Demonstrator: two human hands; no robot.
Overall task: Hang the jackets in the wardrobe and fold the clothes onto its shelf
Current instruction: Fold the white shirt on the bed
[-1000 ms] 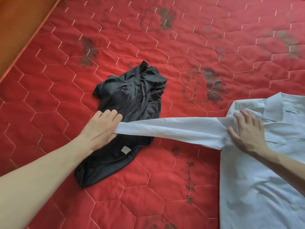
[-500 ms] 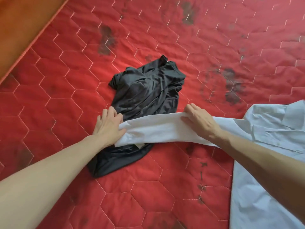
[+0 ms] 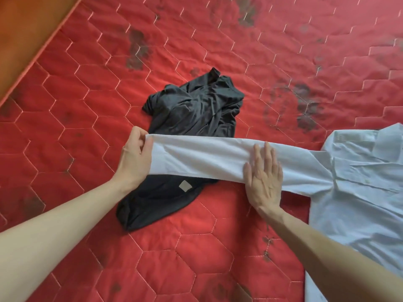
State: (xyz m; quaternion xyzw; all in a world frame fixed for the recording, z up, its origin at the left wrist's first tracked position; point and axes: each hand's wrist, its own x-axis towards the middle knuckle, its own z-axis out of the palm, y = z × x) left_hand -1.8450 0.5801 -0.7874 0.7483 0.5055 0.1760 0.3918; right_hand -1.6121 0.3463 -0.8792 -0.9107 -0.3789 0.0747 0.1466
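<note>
The white shirt (image 3: 353,199) lies flat on the red quilted mattress (image 3: 196,258) at the right, collar toward the far side, body running down toward the near edge; its sleeve (image 3: 202,159) is stretched straight out to the left, long axis running side to side, cuff end pointing left. The left hand (image 3: 135,162) grips that cuff end, fingers curled over the far edge, thumb on top of the cloth; the right hand (image 3: 265,177) lies flat on the sleeve nearer the shoulder, fingers straight and pointing away, palm pressing down. Under the sleeve's left half sits a crumpled black garment (image 3: 192,114), bunched at the far side, trailing toward the near left, a pale label (image 3: 185,185) showing just below the sleeve.
</note>
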